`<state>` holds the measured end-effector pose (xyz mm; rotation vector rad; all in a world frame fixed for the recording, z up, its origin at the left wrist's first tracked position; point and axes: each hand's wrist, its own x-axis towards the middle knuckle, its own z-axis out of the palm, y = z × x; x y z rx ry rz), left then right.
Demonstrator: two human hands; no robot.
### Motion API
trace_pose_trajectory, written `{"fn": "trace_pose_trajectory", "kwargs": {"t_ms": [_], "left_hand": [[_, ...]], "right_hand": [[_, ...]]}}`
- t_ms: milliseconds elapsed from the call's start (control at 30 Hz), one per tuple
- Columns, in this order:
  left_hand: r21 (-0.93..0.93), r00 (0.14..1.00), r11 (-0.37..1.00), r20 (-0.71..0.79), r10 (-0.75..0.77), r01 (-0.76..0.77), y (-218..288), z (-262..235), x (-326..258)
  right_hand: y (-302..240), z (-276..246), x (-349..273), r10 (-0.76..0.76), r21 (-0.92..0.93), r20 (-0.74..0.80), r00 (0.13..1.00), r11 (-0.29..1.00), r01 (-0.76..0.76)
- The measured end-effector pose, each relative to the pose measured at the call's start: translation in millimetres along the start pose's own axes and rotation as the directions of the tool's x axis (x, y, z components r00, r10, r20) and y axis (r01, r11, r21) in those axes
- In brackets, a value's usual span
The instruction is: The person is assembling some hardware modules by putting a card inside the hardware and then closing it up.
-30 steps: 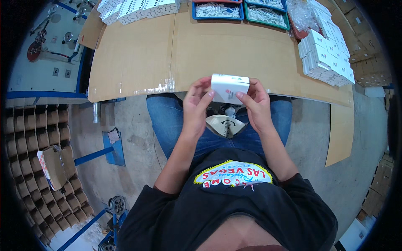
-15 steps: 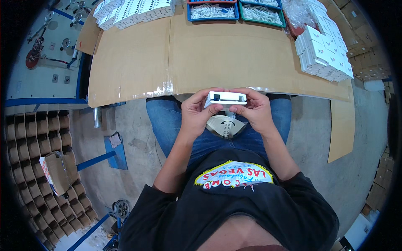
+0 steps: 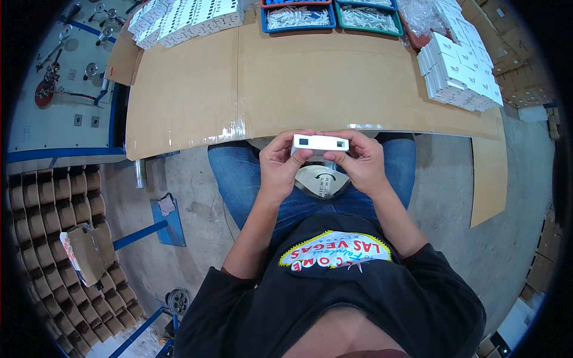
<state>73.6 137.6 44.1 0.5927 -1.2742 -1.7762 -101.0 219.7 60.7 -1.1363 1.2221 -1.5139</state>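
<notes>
Just in front of the table's near edge, a small white plastic casing (image 3: 322, 143) is held level between both hands. Its narrow front face shows two dark square openings, one near each end. My left hand (image 3: 278, 162) grips the left end, thumb on the lower edge and fingers behind. My right hand (image 3: 363, 161) pinches the other end in the same way. Below the casing, between the thighs, is a pale fan-shaped piece (image 3: 323, 182) with a dark curved arrow on it. The casing's back and underside are hidden.
Cardboard covers the table (image 3: 310, 83). White casings (image 3: 191, 21) stand in rows at far left, and white boxes (image 3: 456, 74) are stacked at far right. A blue tray (image 3: 298, 30) and a green-rimmed tray (image 3: 371, 33) hold small white parts. A divided cardboard grid (image 3: 36, 238) lies at left.
The dark slot along the casing's front is no longer seen; its face now looks closed, with two square openings. Both hands keep hold and have barely shifted.
</notes>
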Motion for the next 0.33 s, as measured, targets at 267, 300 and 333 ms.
{"fn": "trace_pose_trajectory", "kwargs": {"t_ms": [267, 300, 333], "left_hand": [[0.031, 0.933, 0.999, -0.360, -0.015, 0.028, -29, 12, 11], [0.034, 0.931, 0.997, -0.362, -0.058, 0.075, -35, 11, 8], [0.066, 0.951, 0.993, -0.301, -0.075, 0.099, -37, 13, 7]], "right_hand": [[31, 15, 11, 0.094, -0.333, -0.304, 0.948, 0.922, -0.198], [34, 16, 10, 0.134, -0.330, -0.233, 0.963, 0.921, -0.208], [35, 17, 10, 0.174, -0.331, -0.164, 0.971, 0.918, -0.220]]}}
